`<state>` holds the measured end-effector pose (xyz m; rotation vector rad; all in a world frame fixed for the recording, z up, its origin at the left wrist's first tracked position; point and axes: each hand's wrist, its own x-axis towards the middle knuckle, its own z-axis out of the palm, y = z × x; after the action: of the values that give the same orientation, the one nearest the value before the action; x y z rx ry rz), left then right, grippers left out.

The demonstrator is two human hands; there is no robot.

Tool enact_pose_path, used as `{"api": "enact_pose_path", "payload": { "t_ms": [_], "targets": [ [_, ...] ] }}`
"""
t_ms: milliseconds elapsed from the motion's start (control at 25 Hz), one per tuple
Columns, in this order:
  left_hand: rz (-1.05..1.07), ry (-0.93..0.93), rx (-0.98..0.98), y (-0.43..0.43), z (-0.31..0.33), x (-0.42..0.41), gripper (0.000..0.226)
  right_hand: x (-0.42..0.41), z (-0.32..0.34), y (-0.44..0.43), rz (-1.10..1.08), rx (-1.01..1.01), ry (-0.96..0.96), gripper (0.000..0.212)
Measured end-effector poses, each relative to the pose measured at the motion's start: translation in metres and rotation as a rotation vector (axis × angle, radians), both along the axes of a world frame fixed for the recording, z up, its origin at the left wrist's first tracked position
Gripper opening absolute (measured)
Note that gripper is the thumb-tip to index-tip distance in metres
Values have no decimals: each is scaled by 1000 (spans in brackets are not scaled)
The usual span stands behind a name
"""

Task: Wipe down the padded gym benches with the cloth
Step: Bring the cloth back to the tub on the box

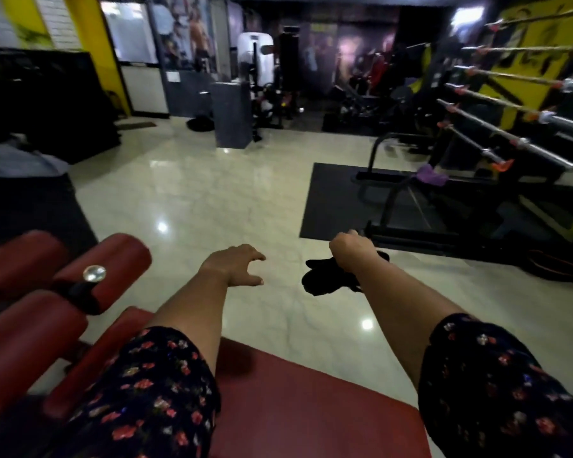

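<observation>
A dark red padded bench (311, 404) fills the bottom of the view, with several red roller pads (119, 259) at its left end. Both my arms reach forward above the tiled floor, past the bench's far edge. My right hand (351, 251) grips a black cloth (328, 277), which hangs down from my fist in the air. My left hand (237, 264) is held out empty, fingers loosely spread, touching nothing.
A black floor mat (338, 200) with a black-framed machine (444, 206) lies ahead on the right, beside a rack of barbells (510, 127). A purple cloth (432, 175) lies on that machine. More gym machines (258, 71) stand at the back. A dark bench (30, 206) sits at left.
</observation>
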<state>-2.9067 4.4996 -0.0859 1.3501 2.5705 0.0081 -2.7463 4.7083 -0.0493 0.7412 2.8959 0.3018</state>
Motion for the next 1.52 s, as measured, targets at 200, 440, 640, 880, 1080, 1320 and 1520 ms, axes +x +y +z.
{"api": "enact_pose_path", "payload": {
  "t_ms": [200, 440, 640, 880, 1080, 1320, 1520],
  "targets": [
    [197, -55, -73, -64, -16, 27, 70, -30, -11, -46, 234, -38, -33, 27],
    [405, -79, -63, -143, -28, 52, 73, -52, -33, -107, 498, -45, -55, 23],
    [572, -115, -61, -224, -37, 77, 72, -66, -39, -176, 694, -59, -73, 25],
    [714, -176, -95, -317, -59, 95, 82, -82, -53, -274, 892, -70, -81, 30],
    [852, -222, -71, -412, -71, 108, 75, -102, -70, -371, 1014, -61, -145, 32],
    [1040, -249, -36, -543, -80, 116, 80, -126, -98, -496, 1104, -158, -236, 34],
    [1139, -237, -20, -633, -74, 124, 81, -143, -103, -602, 1220, -120, -314, 32]
  ]
}}
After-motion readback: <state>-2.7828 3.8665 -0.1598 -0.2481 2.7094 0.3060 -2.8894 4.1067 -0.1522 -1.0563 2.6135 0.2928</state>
